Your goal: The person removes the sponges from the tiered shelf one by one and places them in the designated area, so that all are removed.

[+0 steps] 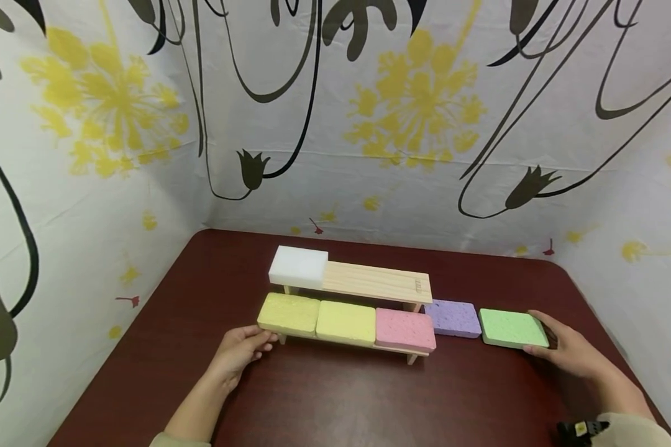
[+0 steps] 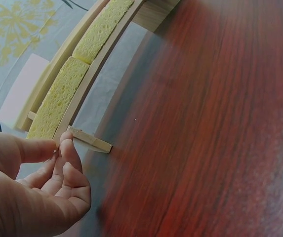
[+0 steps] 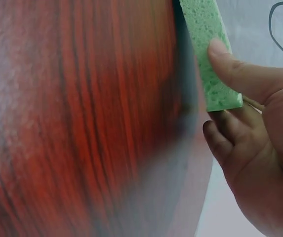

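- Head view: a small mark (image 1: 418, 285) at the right end of the rear stand (image 1: 374, 280) is too small to read.
- The far edge of the counter (image 1: 369, 397) meets a flower-printed cloth (image 1: 335, 136); open room lies between the forearms, before the front stand (image 1: 399, 351).
- Counted: two wooden stands, one white block (image 1: 297, 266) on the rear stand's left end, two yellow sponges (image 1: 289, 313) and one pink sponge (image 1: 405, 329) in a row on the front stand; right of these, one purple sponge (image 1: 453, 318) and one green sponge (image 1: 513, 327), a narrow gap between.
- Of the two hands, the left hand (image 1: 240, 354) pinches the front stand's left end; the right hand (image 1: 573, 351) grasps the green sponge's right end.
- Left wrist view: thumb and fingertips meet at the stand's corner, near one leg (image 2: 94, 140).
- Right wrist view: the thumb presses the green sponge's side; whether it touches the counter cannot be told.
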The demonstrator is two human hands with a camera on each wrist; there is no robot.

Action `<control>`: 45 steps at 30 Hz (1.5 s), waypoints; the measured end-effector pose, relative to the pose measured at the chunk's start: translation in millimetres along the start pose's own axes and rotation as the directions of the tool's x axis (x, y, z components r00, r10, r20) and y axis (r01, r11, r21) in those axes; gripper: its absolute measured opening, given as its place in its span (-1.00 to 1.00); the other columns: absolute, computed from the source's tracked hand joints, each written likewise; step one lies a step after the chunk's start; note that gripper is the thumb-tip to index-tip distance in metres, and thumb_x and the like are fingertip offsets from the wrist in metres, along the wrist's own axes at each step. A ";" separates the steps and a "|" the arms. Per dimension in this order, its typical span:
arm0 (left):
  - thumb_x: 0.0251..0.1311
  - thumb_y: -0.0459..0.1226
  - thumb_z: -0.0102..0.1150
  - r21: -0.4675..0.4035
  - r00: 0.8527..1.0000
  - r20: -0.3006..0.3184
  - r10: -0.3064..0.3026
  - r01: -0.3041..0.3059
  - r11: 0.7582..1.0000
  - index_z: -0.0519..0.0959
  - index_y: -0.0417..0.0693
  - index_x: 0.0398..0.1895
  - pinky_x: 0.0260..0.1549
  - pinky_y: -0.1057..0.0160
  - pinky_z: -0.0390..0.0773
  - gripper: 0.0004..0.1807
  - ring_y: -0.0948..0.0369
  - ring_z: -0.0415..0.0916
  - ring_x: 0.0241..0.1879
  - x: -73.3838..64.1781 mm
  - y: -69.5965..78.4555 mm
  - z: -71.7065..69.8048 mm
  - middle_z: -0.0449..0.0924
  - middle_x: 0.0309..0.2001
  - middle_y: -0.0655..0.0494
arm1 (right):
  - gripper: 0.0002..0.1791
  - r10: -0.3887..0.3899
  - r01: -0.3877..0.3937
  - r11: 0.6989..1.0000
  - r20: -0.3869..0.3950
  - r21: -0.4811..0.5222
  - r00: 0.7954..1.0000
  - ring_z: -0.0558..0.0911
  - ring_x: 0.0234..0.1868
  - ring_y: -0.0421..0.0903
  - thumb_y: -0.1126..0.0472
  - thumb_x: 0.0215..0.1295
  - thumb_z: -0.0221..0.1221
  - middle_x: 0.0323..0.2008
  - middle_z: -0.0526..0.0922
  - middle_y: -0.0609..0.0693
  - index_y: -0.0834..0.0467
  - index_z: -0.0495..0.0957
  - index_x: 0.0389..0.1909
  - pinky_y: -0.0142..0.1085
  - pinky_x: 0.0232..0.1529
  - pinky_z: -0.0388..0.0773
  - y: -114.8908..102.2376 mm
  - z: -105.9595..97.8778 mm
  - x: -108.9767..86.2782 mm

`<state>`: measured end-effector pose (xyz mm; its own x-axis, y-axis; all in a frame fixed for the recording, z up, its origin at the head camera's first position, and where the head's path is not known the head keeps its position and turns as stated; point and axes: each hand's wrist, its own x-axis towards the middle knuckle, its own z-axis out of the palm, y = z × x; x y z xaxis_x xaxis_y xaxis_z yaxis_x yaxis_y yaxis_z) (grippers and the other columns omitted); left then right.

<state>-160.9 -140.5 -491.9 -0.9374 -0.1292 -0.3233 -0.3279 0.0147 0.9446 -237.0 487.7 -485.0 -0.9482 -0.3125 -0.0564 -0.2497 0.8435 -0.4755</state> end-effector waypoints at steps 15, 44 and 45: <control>0.42 -0.40 0.11 0.008 1.000 -0.002 0.006 -0.006 1.000 0.61 -0.44 0.01 -0.41 0.38 0.54 -0.75 0.22 0.59 -0.32 0.4 -2.0 0.7 0.74 -0.21 -0.06 | 0.00 0.045 -0.045 0.999 0.001 -0.029 0.999 0.28 0.23 0.62 0.05 0.26 0.39 0.32 0.19 0.63 0.53 0.05 0.44 0.41 0.04 0.34 -1.0 3.1 -1.6; 0.42 -0.41 0.10 0.003 1.000 0.006 0.007 -0.007 1.000 0.59 -0.46 0.05 -0.41 0.39 0.53 -0.73 0.22 0.59 -0.31 -0.9 -1.0 0.5 0.73 -0.19 -0.08 | -0.51 0.166 -0.006 0.910 -0.352 0.415 0.921 0.45 -0.02 -0.72 0.10 0.49 0.19 0.00 0.50 -0.59 0.07 0.39 0.37 -0.72 -0.18 0.40 -44.5 -3.5 -5.1; 0.42 -0.41 0.10 0.003 1.000 0.007 0.007 -0.007 1.000 0.59 -0.46 0.05 -0.41 0.39 0.53 -0.73 0.22 0.59 -0.31 -0.9 -1.0 0.5 0.73 -0.19 -0.08 | -0.53 0.154 0.013 0.903 -0.352 0.429 0.923 0.47 -0.02 -0.70 0.14 0.49 0.19 0.01 0.52 -0.57 0.06 0.40 0.36 -0.72 -0.17 0.41 -46.3 -3.5 -4.4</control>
<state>-159.8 -139.8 -492.5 -0.9405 -0.1219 -0.3172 -0.3217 0.0188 0.9467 -222.0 451.5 -459.7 -0.9829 -0.0052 0.1840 -0.1540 0.5705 -0.8067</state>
